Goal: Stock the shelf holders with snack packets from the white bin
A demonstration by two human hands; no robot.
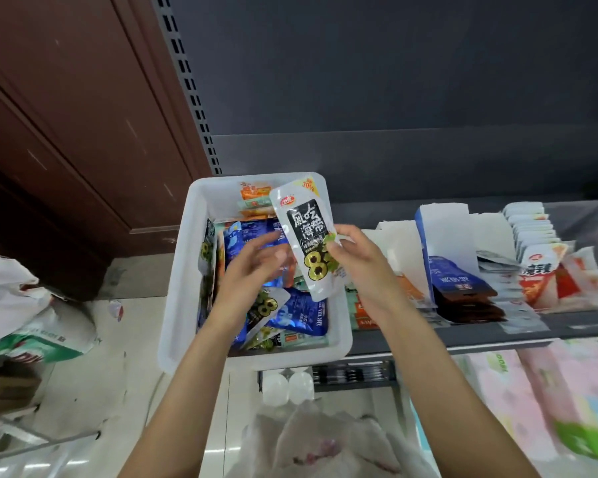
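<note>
Packet [307, 236] marked "8", "30%", in right hand [358, 262].

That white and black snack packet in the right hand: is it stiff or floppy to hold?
Probably fairly floppy: the white and black packet is a thin, flat pouch. It looks light, since the right hand holds it up by one edge alone. Its glossy film may be slippery. The left hand hovers open over the white bin.
</note>
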